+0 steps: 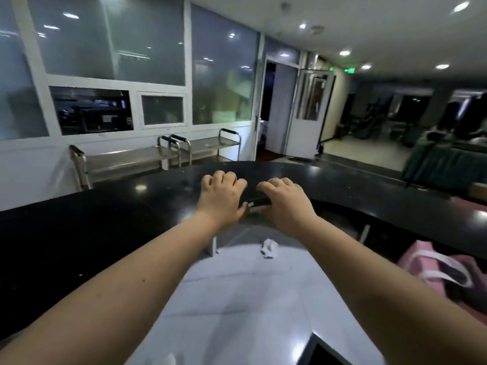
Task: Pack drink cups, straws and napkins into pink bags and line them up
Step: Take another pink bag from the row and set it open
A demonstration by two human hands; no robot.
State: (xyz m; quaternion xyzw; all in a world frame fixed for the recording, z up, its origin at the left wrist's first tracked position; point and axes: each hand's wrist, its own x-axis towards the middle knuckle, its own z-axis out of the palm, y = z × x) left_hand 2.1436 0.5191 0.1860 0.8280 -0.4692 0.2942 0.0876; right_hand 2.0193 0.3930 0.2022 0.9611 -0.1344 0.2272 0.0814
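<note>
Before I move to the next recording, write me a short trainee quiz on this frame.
1. True or false: the right hand holds the pink bag.
2. Where does the crumpled white scrap lie? A: on the black counter. B: on the grey lower surface. C: in the pink bag.
3. Fill in: ___ steel carts stand by the wall.
Key: 1 false: it and the left hand hold a dark object at the black counter's edge. 2 B. 3 two.
</note>
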